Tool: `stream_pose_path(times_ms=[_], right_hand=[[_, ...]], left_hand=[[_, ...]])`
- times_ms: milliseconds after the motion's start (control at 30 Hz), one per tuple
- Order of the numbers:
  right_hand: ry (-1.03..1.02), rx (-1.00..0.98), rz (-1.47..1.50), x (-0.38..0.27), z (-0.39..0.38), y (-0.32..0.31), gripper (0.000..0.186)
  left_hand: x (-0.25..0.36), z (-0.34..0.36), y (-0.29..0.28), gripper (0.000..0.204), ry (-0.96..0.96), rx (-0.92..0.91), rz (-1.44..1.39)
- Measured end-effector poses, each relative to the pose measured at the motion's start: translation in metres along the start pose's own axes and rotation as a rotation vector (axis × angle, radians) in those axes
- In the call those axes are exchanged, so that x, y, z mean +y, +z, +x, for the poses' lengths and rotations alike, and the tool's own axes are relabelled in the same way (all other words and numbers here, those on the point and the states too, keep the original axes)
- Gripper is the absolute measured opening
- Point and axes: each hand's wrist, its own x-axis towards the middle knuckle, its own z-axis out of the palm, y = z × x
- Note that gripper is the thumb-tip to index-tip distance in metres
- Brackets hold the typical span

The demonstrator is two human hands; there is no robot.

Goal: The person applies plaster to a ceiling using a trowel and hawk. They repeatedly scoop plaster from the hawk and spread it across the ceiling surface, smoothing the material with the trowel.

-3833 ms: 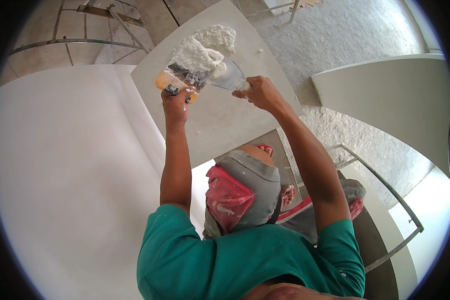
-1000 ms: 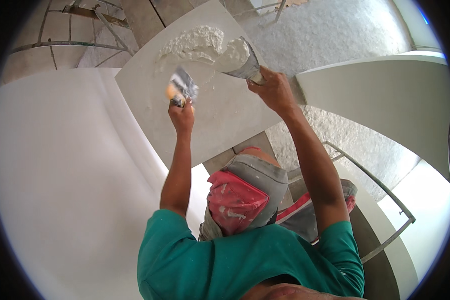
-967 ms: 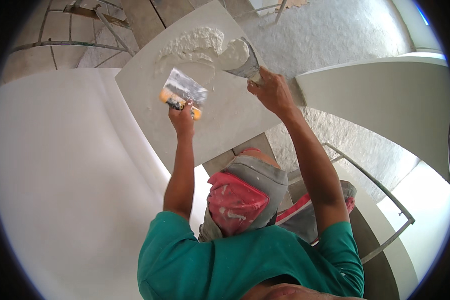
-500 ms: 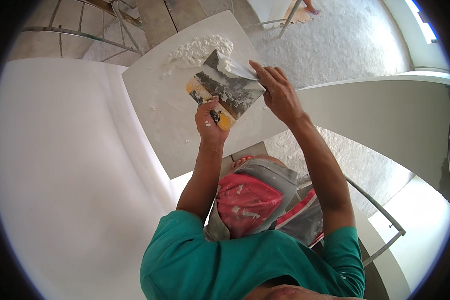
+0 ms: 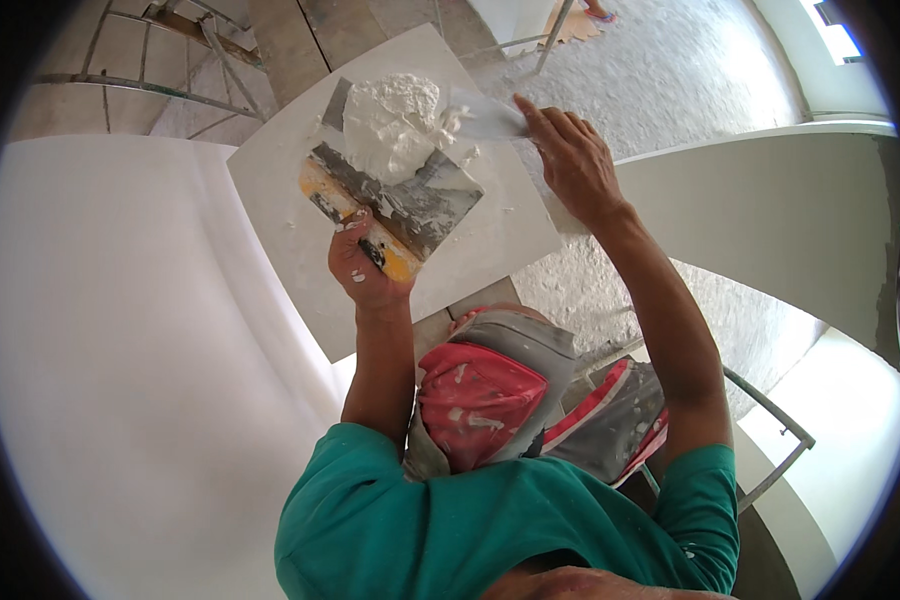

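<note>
My left hand (image 5: 370, 265) is closed round the yellow-and-black handle of a wide plastering knife (image 5: 432, 212), its flat metal blade smeared with white. A thick heap of white plaster (image 5: 395, 112) sits on that blade's far side. To the right, my right hand (image 5: 580, 165) grips a smaller putty knife (image 5: 492, 118); its handle is hidden in the fingers and its pale blade is blurred. The putty knife's tip is at the right side of the heap. Both tools are over a pale board (image 5: 508, 215) with specks of plaster.
A smooth white curved surface (image 5: 120, 330) fills the left. Metal scaffold bars (image 5: 160, 88) stand at the far left, and a bent metal rail (image 5: 785, 440) is at the lower right. A grey curved panel (image 5: 760, 200) spans the right. Another person's foot (image 5: 600, 14) shows far off.
The wide knife has moved left, and a plaster heap that lay on the board now sits on its blade. The putty knife has moved off the wide blade to the heap's right side.
</note>
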Motion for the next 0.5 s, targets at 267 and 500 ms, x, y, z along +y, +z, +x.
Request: stream_pose_path(times_ms=[267,500], right_hand=[[0.314,-0.009,0.263,0.007,-0.021,-0.019,0.057],[0.262,0.273,0.166,-0.014,-0.033,-0.031,0.052]], left_hand=[[-0.030,0.007,-0.042,0.041,-0.025,0.133,0.159],[-0.062,0.011,-0.019,0.032,-0.082,0.119,0.040]])
